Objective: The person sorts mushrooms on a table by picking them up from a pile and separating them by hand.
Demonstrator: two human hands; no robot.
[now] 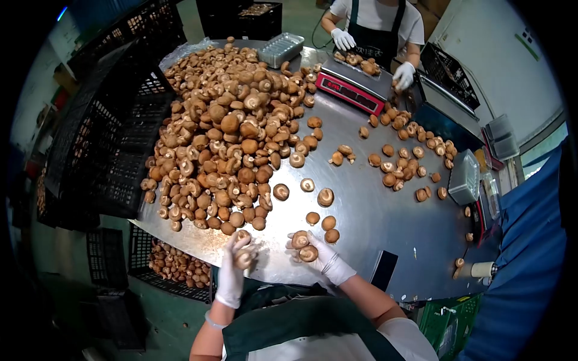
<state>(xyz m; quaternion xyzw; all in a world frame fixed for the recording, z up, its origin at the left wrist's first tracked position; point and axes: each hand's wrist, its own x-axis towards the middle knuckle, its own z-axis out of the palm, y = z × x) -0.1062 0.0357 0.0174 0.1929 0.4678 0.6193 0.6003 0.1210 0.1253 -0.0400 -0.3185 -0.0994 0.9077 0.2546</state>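
Both of my hands wear white gloves and are over the near edge of the metal table [355, 265]. My left hand [232, 271] is closed around brown mushrooms [243, 260], with pale undersides showing. Two mushrooms [304, 246] lie in my right hand [319, 257], caps side by side, the fingers curled beneath them. A large heap of mushrooms [229, 144] covers the table's left half, just beyond my left hand. Several loose mushrooms [329, 222] rest on the metal close to my right hand.
Across the table a gloved co-worker [376, 30] stands at a red scale [349, 90] bearing mushrooms. Black crates [120, 138] stand at left; another crate [137, 265] with mushrooms sits below. A dark phone-like slab [383, 271] lies at the near edge, plastic trays [464, 177] at right.
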